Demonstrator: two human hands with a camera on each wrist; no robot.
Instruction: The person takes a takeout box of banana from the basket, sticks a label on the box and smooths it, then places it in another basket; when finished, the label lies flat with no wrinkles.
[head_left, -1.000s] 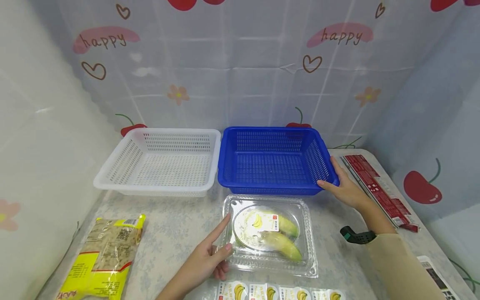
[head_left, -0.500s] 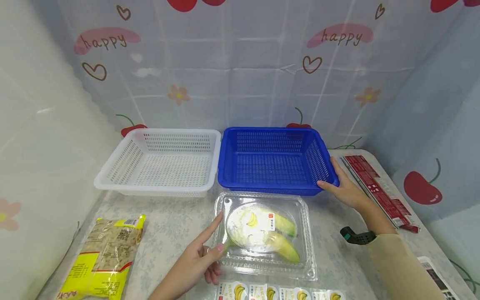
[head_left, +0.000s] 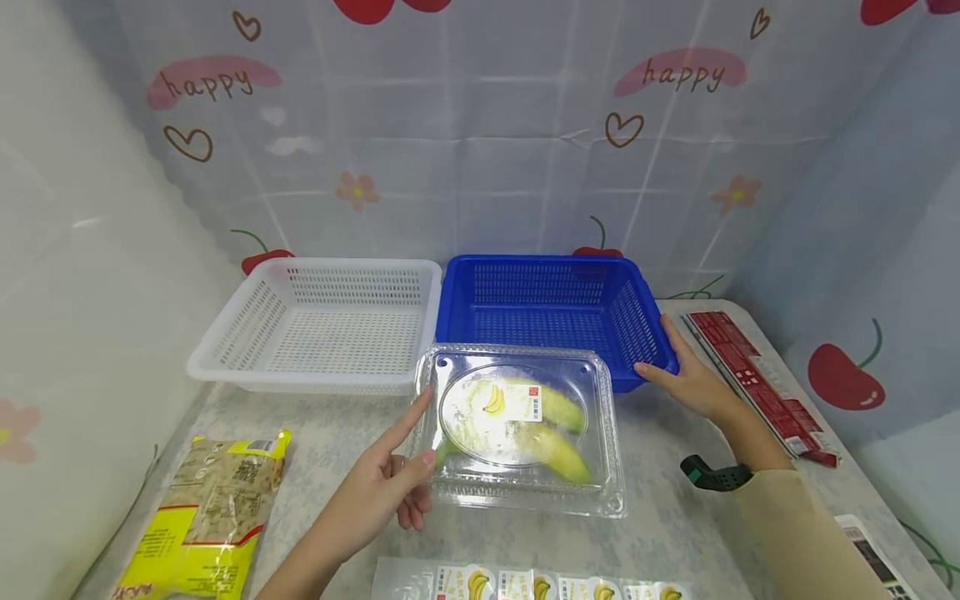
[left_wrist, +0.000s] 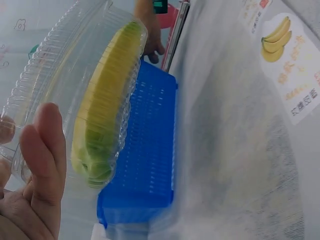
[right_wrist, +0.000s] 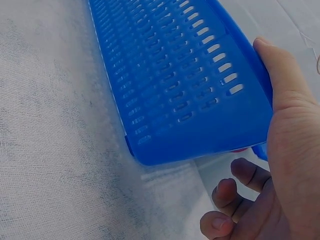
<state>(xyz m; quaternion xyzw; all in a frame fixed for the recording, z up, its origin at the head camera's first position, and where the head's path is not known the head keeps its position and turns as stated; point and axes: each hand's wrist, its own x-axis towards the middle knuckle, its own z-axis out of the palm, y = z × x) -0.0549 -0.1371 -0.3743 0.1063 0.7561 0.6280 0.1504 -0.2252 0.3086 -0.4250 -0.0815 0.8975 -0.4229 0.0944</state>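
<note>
In the head view my left hand [head_left: 371, 496] grips the left edge of a clear plastic clamshell box [head_left: 480, 482]. Bananas [head_left: 558, 454] show through its lid, which bears a banana label [head_left: 522, 403]. The box is raised off the table, its far edge overlapping the front of a blue basket [head_left: 536, 325]. The left wrist view shows a yellow-green banana [left_wrist: 107, 105] behind the clear wall and the fingers on the box from below. My right hand [head_left: 693, 379] holds the basket's front right corner; in the right wrist view the thumb [right_wrist: 282, 70] lies on the rim, the other fingers bent outside it.
A white basket [head_left: 337, 333] stands left of the blue one. A yellow bag [head_left: 206, 512] lies at front left. Banana sticker sheets [head_left: 562, 582] line the front edge. Red packaging [head_left: 757, 379] lies at right, beside the right arm. A printed curtain [head_left: 480, 167] hangs behind.
My left hand has lifted the clamshell box and carried it away from me and slightly left, towards the blue basket. My right hand stays on the basket's corner.
</note>
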